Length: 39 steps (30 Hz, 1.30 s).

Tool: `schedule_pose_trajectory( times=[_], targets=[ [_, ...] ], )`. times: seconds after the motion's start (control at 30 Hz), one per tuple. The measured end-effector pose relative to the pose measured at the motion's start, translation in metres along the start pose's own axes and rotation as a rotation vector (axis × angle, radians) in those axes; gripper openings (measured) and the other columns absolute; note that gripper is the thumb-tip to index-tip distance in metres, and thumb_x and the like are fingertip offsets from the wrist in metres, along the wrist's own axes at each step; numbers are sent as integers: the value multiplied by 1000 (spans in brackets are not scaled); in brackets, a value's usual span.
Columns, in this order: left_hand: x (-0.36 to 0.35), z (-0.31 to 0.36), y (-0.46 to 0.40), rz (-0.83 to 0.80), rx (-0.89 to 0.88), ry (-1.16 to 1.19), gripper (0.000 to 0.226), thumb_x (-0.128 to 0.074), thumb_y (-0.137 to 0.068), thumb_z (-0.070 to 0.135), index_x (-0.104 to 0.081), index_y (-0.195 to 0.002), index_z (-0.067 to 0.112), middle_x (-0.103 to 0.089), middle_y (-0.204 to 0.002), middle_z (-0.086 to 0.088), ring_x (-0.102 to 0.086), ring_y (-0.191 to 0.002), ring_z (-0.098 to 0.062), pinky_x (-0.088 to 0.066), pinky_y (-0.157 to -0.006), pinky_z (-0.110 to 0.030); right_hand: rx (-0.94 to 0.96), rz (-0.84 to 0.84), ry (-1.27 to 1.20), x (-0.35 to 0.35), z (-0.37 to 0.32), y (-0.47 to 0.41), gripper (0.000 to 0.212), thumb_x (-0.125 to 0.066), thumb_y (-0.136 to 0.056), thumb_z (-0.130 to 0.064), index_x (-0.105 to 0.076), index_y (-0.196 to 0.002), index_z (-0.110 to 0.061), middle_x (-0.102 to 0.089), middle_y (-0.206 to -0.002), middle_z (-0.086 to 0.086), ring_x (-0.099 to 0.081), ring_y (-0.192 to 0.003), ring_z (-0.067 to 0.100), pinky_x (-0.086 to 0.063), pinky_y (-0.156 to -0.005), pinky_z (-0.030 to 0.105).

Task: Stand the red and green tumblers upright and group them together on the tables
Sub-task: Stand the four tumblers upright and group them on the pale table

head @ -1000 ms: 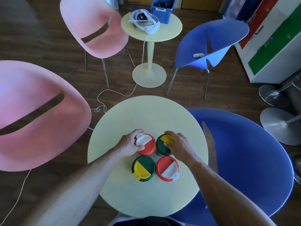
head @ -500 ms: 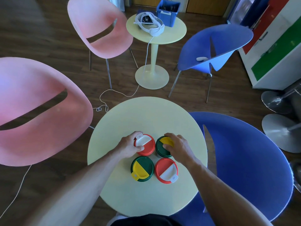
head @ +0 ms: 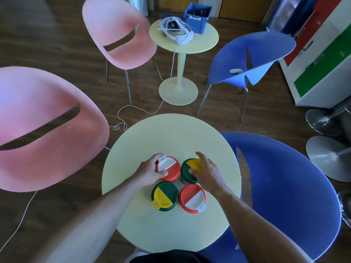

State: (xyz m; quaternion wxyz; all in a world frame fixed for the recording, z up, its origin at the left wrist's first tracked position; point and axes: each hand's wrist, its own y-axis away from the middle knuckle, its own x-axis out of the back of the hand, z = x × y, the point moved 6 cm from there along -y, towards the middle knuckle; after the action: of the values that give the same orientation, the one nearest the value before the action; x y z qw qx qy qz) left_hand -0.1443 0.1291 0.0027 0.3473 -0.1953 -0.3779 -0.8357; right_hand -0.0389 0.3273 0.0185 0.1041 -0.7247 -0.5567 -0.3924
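Four tumblers stand upright in a tight square on the round yellow table (head: 171, 133). My left hand (head: 150, 172) grips the far red tumbler (head: 171, 172) with the white flap from its left side. My right hand (head: 206, 170) grips the far green tumbler (head: 187, 173) with the yellow flap from its right side. Closer to me stand a green tumbler (head: 164, 198) with a yellow flap and a red tumbler (head: 192, 197) with a white flap, both untouched.
A pink chair (head: 43, 130) stands close on the left and a blue chair (head: 284, 186) close on the right. Beyond are a second yellow table (head: 203, 44) with a white headset (head: 176, 29) and blue bin (head: 197, 18), another pink chair (head: 117, 31), another blue chair (head: 250, 57), and a white cable (head: 136, 111) on the floor.
The hands stay on the two far tumblers. The view has tilted slightly, so the scene sits a little lower in the frame.
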Motion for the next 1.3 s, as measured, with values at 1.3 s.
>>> schedule_pose_trajectory(
  times=[1.3],
  targets=[
    [-50, -25, 85, 181, -162, 46, 94, -84, -62, 38, -36, -141, 26, -44, -137, 7, -42, -124, -12, -34, -101, -23, 81, 113, -19, -39, 24, 103, 92, -87, -64, -38, -35, -138, -19, -43, -122, 1, -47, -94, 13, -36, -71, 8]
  ],
)
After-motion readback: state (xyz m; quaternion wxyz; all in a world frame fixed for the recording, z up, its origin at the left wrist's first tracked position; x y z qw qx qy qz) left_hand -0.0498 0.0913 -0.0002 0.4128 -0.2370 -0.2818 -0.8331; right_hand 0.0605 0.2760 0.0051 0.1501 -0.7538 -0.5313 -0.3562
